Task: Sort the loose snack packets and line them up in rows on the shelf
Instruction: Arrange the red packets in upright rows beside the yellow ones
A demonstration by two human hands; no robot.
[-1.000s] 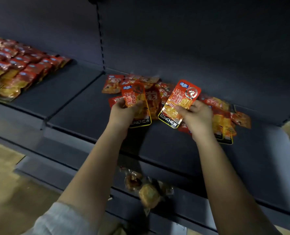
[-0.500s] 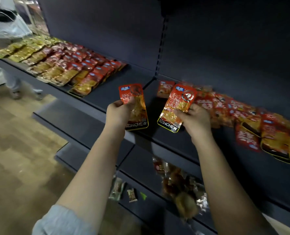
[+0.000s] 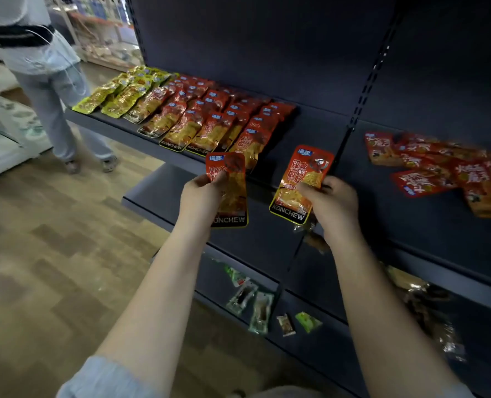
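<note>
My left hand [image 3: 201, 193] grips a red-and-orange KONCHEW snack packet [image 3: 230, 191] by its left edge, in front of the shelf's front edge. My right hand [image 3: 332, 202] pinches a second, similar packet [image 3: 301, 182], tilted slightly right. Both packets hang in the air just right of the lined-up rows of red packets [image 3: 210, 122] on the dark shelf [image 3: 304, 145]. Yellow packets [image 3: 123, 93] form the leftmost rows. A loose pile of red packets [image 3: 439, 168] lies on the shelf section to the right.
Another person [image 3: 46, 81] stands on the wooden floor at the far left, beside a white unit. A lower shelf [image 3: 319, 337] carries several small green and clear packets [image 3: 255, 305]. Brownish wrapped snacks [image 3: 428, 305] lie lower right. An upright perforated post [image 3: 365, 90] divides the shelf sections.
My view and both hands have swung left, from the loose pile toward the lined-up rows. Each hand keeps its packet. The other person came into view.
</note>
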